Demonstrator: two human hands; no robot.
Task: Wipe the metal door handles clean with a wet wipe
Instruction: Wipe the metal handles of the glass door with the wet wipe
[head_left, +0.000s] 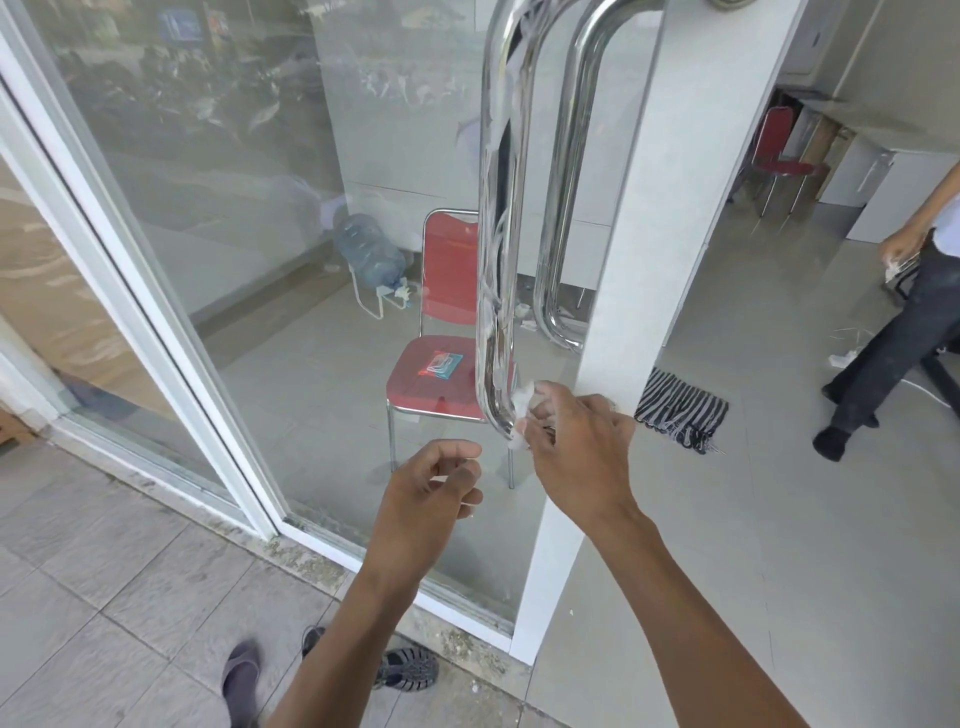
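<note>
A tall polished metal door handle (500, 208) runs down the near side of a glass door, curving in at its bottom end. A second matching handle (563, 197) sits on the far side of the glass. My right hand (574, 447) grips a crumpled white wet wipe (523, 402) and presses it against the lower bend of the near handle. My left hand (434, 486) hovers just left of and below that bend, fingers loosely curled, holding nothing.
The door's white frame edge (631, 260) stands right of the handles. Behind the glass are a red chair (441, 364) with a wipes packet (439, 362) and a water jug (366, 249). A striped mat (680, 410) lies inside; another person (893, 332) stands at right. Sandals (405, 670) lie by the threshold.
</note>
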